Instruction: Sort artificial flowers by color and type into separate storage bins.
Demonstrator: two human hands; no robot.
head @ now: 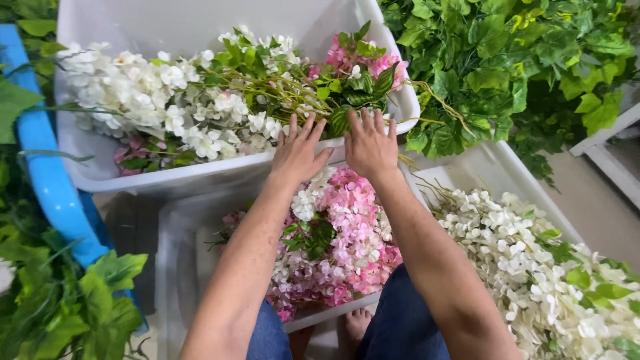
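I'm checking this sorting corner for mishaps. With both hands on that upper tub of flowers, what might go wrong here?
The upper white tub seems to rest partly on the lower tub; pressed by the left hand and right hand, it may tip or slide. Long stems trailing over its rim could snag on the green foliage. Bare toes sit below, should anything drop.

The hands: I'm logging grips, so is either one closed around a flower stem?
No: the left hand and right hand lie flat, fingers spread, on the white tub.
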